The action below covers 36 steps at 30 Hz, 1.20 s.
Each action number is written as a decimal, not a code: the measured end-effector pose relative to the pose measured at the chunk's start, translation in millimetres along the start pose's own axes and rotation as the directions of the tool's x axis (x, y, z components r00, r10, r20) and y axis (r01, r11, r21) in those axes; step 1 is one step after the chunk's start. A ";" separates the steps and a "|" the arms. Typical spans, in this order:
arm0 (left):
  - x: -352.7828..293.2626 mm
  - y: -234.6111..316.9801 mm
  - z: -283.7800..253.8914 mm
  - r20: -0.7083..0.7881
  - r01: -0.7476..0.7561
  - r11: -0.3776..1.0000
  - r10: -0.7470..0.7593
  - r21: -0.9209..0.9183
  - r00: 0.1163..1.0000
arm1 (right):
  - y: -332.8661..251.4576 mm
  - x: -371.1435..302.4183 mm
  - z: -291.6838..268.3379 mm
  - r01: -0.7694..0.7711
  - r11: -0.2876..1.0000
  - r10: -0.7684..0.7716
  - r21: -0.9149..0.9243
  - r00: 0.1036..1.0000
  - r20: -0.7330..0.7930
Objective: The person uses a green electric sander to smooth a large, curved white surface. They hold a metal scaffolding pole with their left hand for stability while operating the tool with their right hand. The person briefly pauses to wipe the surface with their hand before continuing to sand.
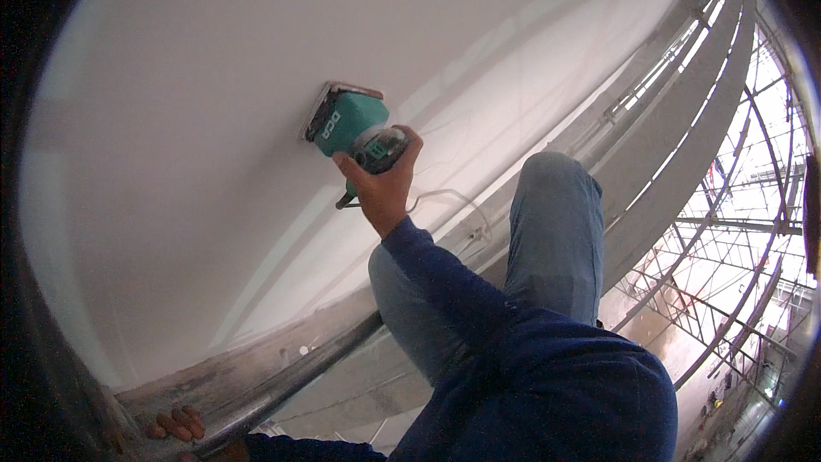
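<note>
My right hand (385, 178) is wrapped round the body of a green and black electric sander (355, 120), thumb on the left and fingers on the right. The sander's flat pad lies against a broad, smooth white wall surface (214, 120). A short dark cord end sticks out behind the tool. At the lower left, my left hand (181, 423) is closed round a metal pipe (316, 364), its curled fingers showing on the wall side. Part of that hand is cut off by the lower edge.
A thin pale cable (453, 192) loops beside my right wrist. My bent knees, in blue jeans (556, 222), stand near long grey planks (658, 167). Scaffold poles (727, 239) form a lattice at the right, with open depth beyond. A dirty ledge (256, 355) runs along the wall's lower edge.
</note>
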<state>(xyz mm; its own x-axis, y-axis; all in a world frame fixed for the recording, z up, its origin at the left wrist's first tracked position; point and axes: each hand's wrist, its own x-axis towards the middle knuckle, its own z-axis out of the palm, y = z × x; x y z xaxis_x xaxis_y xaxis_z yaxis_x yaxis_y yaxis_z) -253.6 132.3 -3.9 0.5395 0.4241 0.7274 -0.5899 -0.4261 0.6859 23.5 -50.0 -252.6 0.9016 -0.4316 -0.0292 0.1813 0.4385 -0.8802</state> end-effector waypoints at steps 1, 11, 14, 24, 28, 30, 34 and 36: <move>-0.4 0.5 0.8 -0.011 -0.008 1.000 0.008 0.010 1.000 | 4.0 -7.0 1.4 -0.036 0.999 0.036 0.010 0.999 0.005; 4.5 2.9 0.7 0.060 0.005 0.999 -0.002 -0.051 0.998 | 87.5 12.5 -57.6 -0.317 0.871 0.395 0.376 0.906 -0.149; 5.1 2.0 -3.3 0.074 -0.002 0.996 0.009 -0.087 0.997 | 66.8 36.7 -65.1 -0.199 0.921 0.261 0.335 0.953 -0.152; -10.8 -5.6 -21.2 0.021 -0.013 0.994 0.015 -0.106 1.000 | -99.0 78.5 0.2 0.381 0.923 -0.383 -0.050 0.921 -0.063; -16.3 -13.3 -36.7 -0.073 0.062 0.988 -0.073 -0.141 0.995 | -167.4 88.3 35.7 0.683 0.676 -0.708 -0.276 0.706 0.013; -18.1 -16.5 -45.0 -0.112 0.103 0.981 -0.122 -0.162 0.986 | -197.5 88.5 50.0 0.750 0.602 -0.773 -0.274 0.633 0.036; -18.8 -16.2 -56.0 -0.034 0.131 0.980 -0.138 -0.147 0.990 | -219.0 75.1 51.5 0.708 0.670 -0.652 -0.223 0.705 0.279; -18.3 -13.3 -56.8 0.035 0.142 0.981 -0.139 -0.129 0.990 | -211.3 71.9 47.9 0.683 0.676 -0.650 -0.276 0.730 0.213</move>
<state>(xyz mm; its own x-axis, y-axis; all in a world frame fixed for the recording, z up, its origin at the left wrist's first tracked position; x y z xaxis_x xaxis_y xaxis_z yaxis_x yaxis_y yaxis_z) -289.7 175.6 -27.5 0.6368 0.4511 0.6252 -0.5795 -0.2547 0.7741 68.8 -135.9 -46.0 0.6237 -0.4318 0.6516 0.6300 -0.2158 -0.7460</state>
